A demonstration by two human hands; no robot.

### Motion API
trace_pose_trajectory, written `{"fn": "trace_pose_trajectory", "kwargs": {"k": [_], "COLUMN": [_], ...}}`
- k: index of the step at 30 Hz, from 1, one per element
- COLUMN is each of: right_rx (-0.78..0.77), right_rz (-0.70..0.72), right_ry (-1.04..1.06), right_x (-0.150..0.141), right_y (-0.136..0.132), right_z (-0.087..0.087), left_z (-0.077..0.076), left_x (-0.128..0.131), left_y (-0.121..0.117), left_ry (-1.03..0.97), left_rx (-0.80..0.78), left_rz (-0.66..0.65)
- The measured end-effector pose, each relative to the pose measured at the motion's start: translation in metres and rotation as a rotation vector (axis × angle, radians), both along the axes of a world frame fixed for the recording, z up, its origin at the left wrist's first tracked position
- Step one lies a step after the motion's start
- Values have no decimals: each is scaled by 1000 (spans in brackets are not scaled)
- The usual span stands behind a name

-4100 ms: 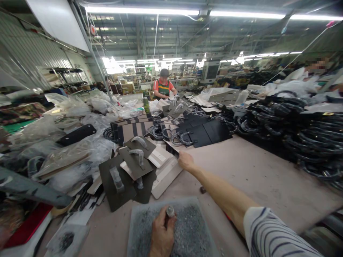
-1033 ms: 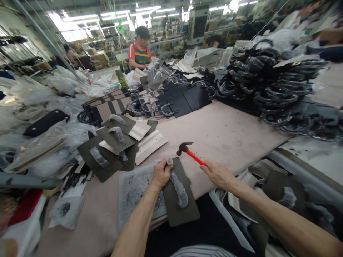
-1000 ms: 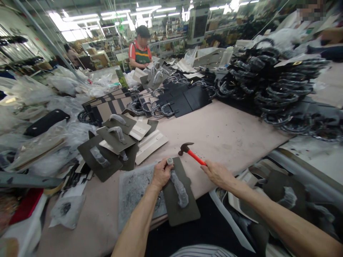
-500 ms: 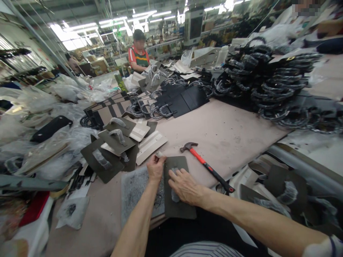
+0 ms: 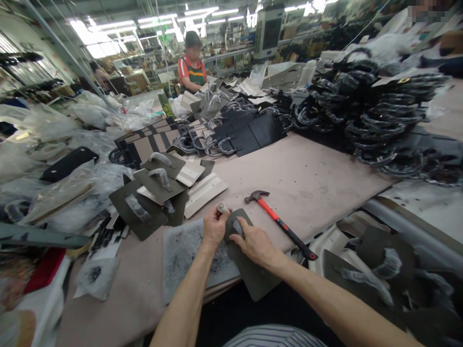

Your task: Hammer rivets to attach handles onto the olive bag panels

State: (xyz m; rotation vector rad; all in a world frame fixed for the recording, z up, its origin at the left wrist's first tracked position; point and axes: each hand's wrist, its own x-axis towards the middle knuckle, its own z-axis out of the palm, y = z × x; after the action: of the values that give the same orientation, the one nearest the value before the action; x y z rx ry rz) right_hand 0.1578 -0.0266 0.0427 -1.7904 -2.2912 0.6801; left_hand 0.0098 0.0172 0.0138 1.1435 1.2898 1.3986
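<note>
Under bright lamps [image 5: 198, 11], black pieces [image 5: 255, 129] are heaped on the pinkish table [image 5: 311, 176]. A peg [image 5: 222, 208] is pinched by the left hand [image 5: 214, 229], a dark board [image 5: 255, 278] by the right hand [image 5: 257, 244].

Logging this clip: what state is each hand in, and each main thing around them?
Left hand: closed around a small tool.
Small tool: held, round end showing.
Right hand: gripping the olive panel.
Olive panel: held, near end past the table edge.
Hammer: lying on the table, unheld.
Pad: flat, dark-speckled.
Panels at left: piled, handles wrapped.
Black handles at right: stacked, wrapped.
</note>
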Motion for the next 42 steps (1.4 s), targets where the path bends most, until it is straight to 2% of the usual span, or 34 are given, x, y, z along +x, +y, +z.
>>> {"fn": "trace_pose_trajectory", "kwargs": {"k": [2, 4, 9, 17, 26, 31, 34, 36, 39, 41, 42], "right_rx": [-16, -24, 90, 101, 42, -20, -25, 42, 183, 157, 81], "right_rz": [-35, -57, 4, -53, -65, -14, 64, 52, -108, -193, -225], "right_ry": [49, 134, 337, 156, 162, 219, 281, 245, -7, -147, -138], "right_x": [0, 1, 5, 3, 5, 10, 23, 39, 70, 92, 101], "right_y": [-4, -8, -19, -21, -17, -19, -17, -13, 1, 12, 18], "right_z": [-11, -16, -21, -24, -21, -10, -1, 2, -4, -12, -15], "left_z": [-18, -24, -20, -16, -14, -17, -16, -14, -14, -14, -14], "left_x": [3, 2, -1, 0, 3, 8, 13, 17, 20, 20, 20], "left_y": [-2, -3, -5, -5, -8, -10, -13, -16, -19, -21, -21], "left_ry": [23, 46, 84, 66, 169, 247, 332, 381, 431, 449, 455], "left_rx": [-24, -37, -41, -55, -51, -20, 20, 44, 68, 83, 90], "left_rz": [-23, -45, -98, -154, -176, -146, -79, -33, -6, -20, -34]}}
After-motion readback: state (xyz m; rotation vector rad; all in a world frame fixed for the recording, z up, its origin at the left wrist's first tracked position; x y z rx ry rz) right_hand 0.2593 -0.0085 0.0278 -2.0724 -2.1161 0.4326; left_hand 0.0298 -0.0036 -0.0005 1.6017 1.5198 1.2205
